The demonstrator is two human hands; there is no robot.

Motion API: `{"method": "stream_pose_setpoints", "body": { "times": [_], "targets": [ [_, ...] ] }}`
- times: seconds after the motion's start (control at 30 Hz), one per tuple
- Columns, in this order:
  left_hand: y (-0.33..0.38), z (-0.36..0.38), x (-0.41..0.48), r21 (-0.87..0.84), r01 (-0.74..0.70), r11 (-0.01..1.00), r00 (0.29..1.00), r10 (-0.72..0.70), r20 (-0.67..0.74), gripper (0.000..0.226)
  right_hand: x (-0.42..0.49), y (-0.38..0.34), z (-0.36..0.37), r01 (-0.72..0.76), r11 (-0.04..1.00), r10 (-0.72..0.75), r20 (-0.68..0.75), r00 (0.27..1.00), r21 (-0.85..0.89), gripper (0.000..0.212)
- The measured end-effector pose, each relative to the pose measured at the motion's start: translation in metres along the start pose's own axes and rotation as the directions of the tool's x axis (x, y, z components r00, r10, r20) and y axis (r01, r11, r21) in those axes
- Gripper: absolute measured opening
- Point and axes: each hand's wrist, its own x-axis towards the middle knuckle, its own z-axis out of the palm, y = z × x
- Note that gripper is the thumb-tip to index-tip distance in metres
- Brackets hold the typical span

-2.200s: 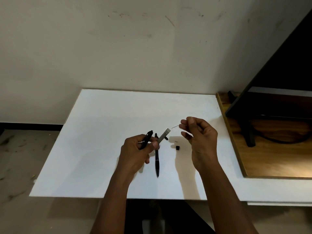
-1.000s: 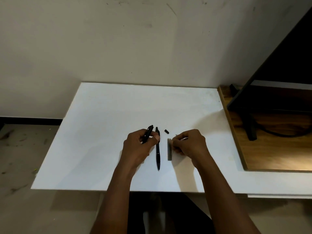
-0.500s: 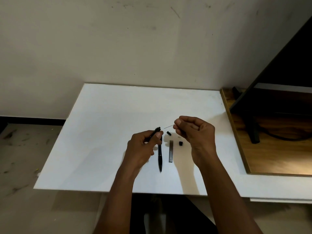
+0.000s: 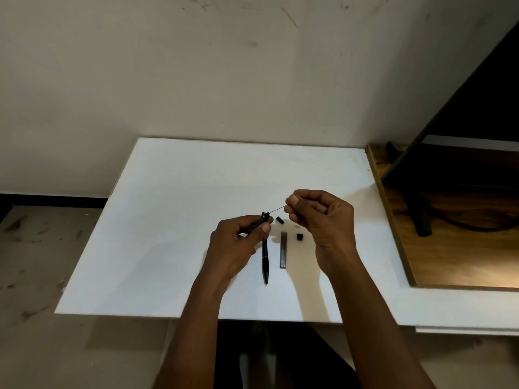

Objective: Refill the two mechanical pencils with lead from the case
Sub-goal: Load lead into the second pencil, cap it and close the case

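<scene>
My left hand point(image 4: 236, 245) grips a black mechanical pencil point(image 4: 261, 219), its open top end pointing up and right. My right hand point(image 4: 320, 220) pinches a thin lead stick point(image 4: 276, 210) whose free tip meets the pencil's top end. A second black pencil point(image 4: 265, 259) lies on the white board point(image 4: 168, 234), tip toward me. Beside it on the right lies the grey lead case point(image 4: 283, 249). Two small black caps rest near them: one point(image 4: 279, 219) behind the case, one point(image 4: 300, 236) to its right.
The white board's near edge runs just below my forearms. To the right stands a wooden desk point(image 4: 455, 262) with a dark monitor point(image 4: 463, 122) on a black stand and a cable. A wall rises behind; bare floor lies to the left.
My right hand set the lead case down on the board, lifted with a lead stick, and brought its tip to the top of the pencil in my left hand.
</scene>
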Motion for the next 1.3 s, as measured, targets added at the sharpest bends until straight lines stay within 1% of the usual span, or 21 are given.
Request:
{"method": "stream_pose_setpoints", "body": {
  "times": [0.13, 0.33, 0.53, 1.0, 1.3],
  "targets": [
    [-0.0006, 0.0004, 0.0011, 0.012, 0.000, 1.000, 1.000, 0.000, -0.004, 0.021, 0.0002, 0.0001, 0.0002, 0.003, 1.000, -0.003, 0.006, 1.000, -0.002, 0.016],
    [-0.0024, 0.0003, 0.0015, 0.038, -0.017, 0.999, 1.000, 0.017, 0.004, 0.022, 0.0005, -0.0015, -0.0017, 0.071, 0.994, -0.070, 0.020, 0.997, -0.084, 0.015],
    [-0.0031, 0.0002, 0.0022, 0.044, -0.016, 0.999, 1.000, 0.016, 0.002, 0.022, 0.0013, -0.0016, -0.0036, 0.096, 0.989, -0.092, 0.039, 0.995, -0.111, 0.012],
    [-0.0031, 0.0012, 0.0034, 0.024, -0.017, 1.000, 1.000, 0.017, 0.010, 0.022, 0.0013, -0.0016, -0.0031, 0.108, 0.986, -0.104, 0.037, 0.994, -0.128, 0.012],
    [-0.0034, -0.0002, 0.0028, 0.029, -0.027, 0.999, 1.000, 0.027, 0.001, 0.021, 0.0019, -0.0032, -0.0034, 0.112, 0.988, -0.109, 0.031, 0.994, -0.110, 0.012]
  ]
}}
